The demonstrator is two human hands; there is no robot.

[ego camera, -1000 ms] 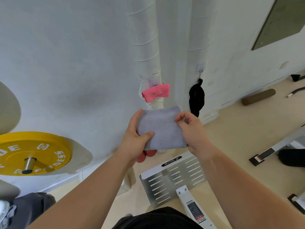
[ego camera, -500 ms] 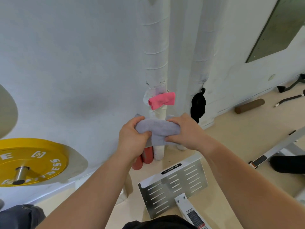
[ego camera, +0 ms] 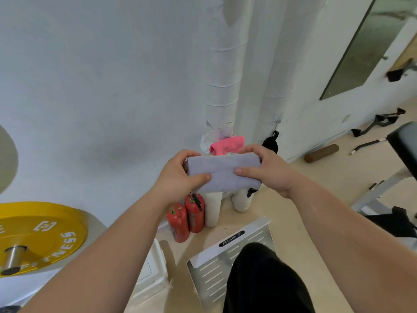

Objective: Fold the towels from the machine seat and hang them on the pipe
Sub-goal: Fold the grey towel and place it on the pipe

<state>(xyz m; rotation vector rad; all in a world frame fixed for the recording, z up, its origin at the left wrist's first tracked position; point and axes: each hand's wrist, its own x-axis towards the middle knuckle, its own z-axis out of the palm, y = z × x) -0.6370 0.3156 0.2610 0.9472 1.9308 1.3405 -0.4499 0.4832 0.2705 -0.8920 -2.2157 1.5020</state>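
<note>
A folded grey towel [ego camera: 222,171] is held in front of me as a narrow horizontal band. My left hand [ego camera: 179,175] grips its left end, thumb on the front. My right hand [ego camera: 262,168] grips the right end, thumb on the front and fingers over the top edge. Just behind the grey towel, a folded pink towel [ego camera: 228,144] hangs on the white wrapped pipe [ego camera: 222,86] by the wall. The lower part of the pink towel is hidden by the grey one.
Two red fire extinguishers [ego camera: 186,219] stand on the floor at the pipe's foot. A second wrapped pipe [ego camera: 274,86] carries a black item [ego camera: 269,143]. A yellow weight plate [ego camera: 38,236] is at left, a perforated metal footplate [ego camera: 228,260] below, and a bench [ego camera: 404,141] at right.
The grey towel went from a flat square to a narrow folded band. Both hands shifted their grip to its ends, and the view dropped, showing the extinguishers.
</note>
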